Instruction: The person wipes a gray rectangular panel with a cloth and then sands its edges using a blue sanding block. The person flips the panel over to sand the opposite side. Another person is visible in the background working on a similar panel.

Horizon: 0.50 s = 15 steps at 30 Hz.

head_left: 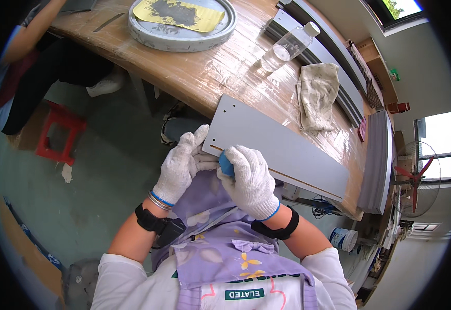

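A long light-grey panel (282,144) lies across the near edge of the table, with small dark holes at its left end and a brownish slot line along its near edge. My left hand (178,168), in a white knit glove, grips the panel's left end near its corner, with some fingertips hidden. My right hand (250,181), gloved the same way, closes on a small blue piece (226,164) and presses it at the panel's near edge, by the slot line. What kind of piece it is cannot be made out.
The film-covered table (210,77) also holds a grey round lid (184,44) with smeared yellow paper, a clear bottle (287,49), a stained cloth (317,95) and stacked grey panels (375,160). A red stool (60,132) and another person (34,67) are at left; a fan (416,178) stands right.
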Each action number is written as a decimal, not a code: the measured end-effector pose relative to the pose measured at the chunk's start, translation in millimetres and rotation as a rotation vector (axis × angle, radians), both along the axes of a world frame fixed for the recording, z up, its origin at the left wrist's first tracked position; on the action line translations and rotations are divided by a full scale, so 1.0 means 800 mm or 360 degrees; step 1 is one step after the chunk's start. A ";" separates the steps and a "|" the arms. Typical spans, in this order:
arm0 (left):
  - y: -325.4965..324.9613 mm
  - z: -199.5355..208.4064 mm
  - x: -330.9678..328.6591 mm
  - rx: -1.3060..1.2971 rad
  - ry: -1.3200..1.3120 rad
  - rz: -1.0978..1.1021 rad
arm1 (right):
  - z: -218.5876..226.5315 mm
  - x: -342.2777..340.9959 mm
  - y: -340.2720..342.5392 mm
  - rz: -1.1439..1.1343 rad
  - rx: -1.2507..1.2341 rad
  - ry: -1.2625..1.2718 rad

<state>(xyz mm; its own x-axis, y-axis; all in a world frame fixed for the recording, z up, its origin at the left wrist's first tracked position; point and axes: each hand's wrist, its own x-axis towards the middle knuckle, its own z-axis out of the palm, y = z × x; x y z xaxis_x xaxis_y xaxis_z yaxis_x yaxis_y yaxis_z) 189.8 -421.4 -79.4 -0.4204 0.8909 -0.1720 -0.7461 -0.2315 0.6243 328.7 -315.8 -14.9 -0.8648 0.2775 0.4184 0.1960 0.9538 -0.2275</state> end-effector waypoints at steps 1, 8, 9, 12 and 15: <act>0.002 -0.008 0.001 0.0003 0.0023 0.0009 | 0.001 -0.014 -0.005 0.0037 -0.0008 0.0004; -0.002 0.007 -0.001 -0.0009 -0.0008 0.0010 | 0.013 0.004 0.002 0.0040 0.0003 -0.0185; -0.002 0.006 -0.001 0.0019 -0.0013 -0.0009 | 0.013 -0.001 0.000 0.0050 0.0002 -0.0160; -0.005 0.011 -0.003 -0.0062 0.0071 -0.0053 | 0.016 -0.032 -0.012 0.0123 -0.0008 -0.0149; -0.002 -0.002 -0.001 -0.0118 0.0215 0.0049 | 0.012 -0.049 -0.018 0.0183 0.0017 -0.0119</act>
<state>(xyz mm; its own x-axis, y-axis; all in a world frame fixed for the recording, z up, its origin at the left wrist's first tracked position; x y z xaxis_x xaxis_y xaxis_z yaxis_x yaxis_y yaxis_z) 188.8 -423.2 -81.2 -0.4711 0.8642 -0.1769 -0.6472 -0.2023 0.7349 289.5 -330.0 -4.9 -0.9196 0.1705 0.3540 0.1012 0.9733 -0.2059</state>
